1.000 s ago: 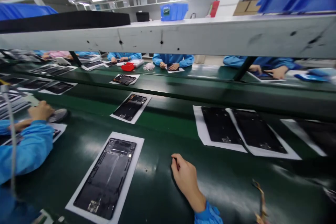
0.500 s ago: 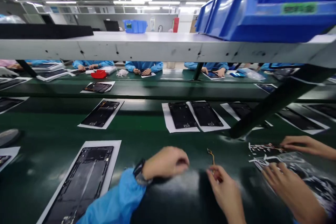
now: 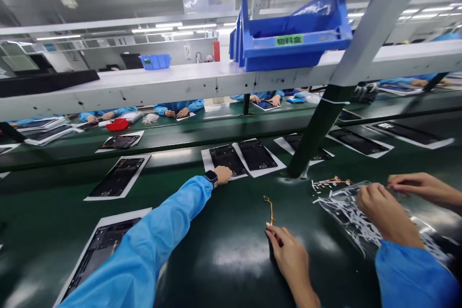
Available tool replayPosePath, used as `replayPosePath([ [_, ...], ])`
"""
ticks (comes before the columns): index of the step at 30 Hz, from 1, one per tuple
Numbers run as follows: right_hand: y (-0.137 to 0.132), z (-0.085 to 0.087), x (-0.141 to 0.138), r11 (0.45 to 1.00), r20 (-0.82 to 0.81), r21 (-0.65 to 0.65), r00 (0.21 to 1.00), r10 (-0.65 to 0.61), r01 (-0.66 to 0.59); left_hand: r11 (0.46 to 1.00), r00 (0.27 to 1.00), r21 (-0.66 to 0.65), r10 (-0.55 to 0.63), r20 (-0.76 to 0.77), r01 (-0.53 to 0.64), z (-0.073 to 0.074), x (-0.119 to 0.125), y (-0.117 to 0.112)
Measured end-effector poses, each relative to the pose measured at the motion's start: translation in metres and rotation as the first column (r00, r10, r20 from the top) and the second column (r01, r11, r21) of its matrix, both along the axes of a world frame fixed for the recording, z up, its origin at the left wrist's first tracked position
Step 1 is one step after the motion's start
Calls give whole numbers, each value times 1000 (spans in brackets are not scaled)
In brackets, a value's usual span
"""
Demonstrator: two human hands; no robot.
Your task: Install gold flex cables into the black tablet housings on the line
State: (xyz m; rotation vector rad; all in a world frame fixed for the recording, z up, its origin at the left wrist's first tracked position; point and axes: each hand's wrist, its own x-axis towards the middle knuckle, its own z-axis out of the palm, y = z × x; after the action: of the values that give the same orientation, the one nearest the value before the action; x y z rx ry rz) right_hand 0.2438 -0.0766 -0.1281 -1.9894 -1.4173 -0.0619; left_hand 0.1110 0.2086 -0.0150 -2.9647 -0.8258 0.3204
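My left hand (image 3: 223,174), with a watch on the wrist and a blue sleeve, reaches far across the green belt (image 3: 231,231). Its fingers are curled onto the near corner of a white sheet (image 3: 207,156) that carries a black panel (image 3: 226,159). A second black panel (image 3: 257,154) on its own sheet lies just right of it. My right hand (image 3: 288,257) rests low on the belt and pinches the lower end of a thin orange flex cable (image 3: 268,206), which stands up from the fingers.
A co-worker's two hands (image 3: 384,211) work over a clear bag of white strips (image 3: 346,211) at right. A dark shelf post (image 3: 317,130) stands beyond the cable. Another panel on paper (image 3: 97,250) lies at lower left. A blue bin (image 3: 288,38) sits on the overhead shelf.
The view has swung right and up. My left hand has gone from in front of me out to the far sheet. My right hand still holds the orange cable.
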Motion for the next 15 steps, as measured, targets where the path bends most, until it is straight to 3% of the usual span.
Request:
replayPosePath([
  [4, -1, 4, -3, 998, 9, 70, 1000, -4, 4, 998, 1000, 54, -20, -22, 21, 28, -27, -9],
  [6, -3, 8, -3, 989, -26, 145, 999, -23, 27, 996, 999, 72, -52, -9, 52, 42, -54, -34],
  [8, -5, 12, -1, 970, -67, 235, 997, -50, 64, 994, 996, 72, -86, -8, 86, 44, -88, -76],
  [10, -7, 18, 2, 945, -99, 310, 992, -78, 105, 990, 992, 52, -128, -20, 129, 26, -121, -132],
  [12, -10, 27, 5, 930, -130, 336, 985, -113, 151, 972, 974, 69, -226, -1, 226, -10, -147, -189],
  [15, -12, 49, 7, 931, -233, 299, 962, -141, 208, 978, 979, 39, -204, 2, 203, -68, -166, -253],
])
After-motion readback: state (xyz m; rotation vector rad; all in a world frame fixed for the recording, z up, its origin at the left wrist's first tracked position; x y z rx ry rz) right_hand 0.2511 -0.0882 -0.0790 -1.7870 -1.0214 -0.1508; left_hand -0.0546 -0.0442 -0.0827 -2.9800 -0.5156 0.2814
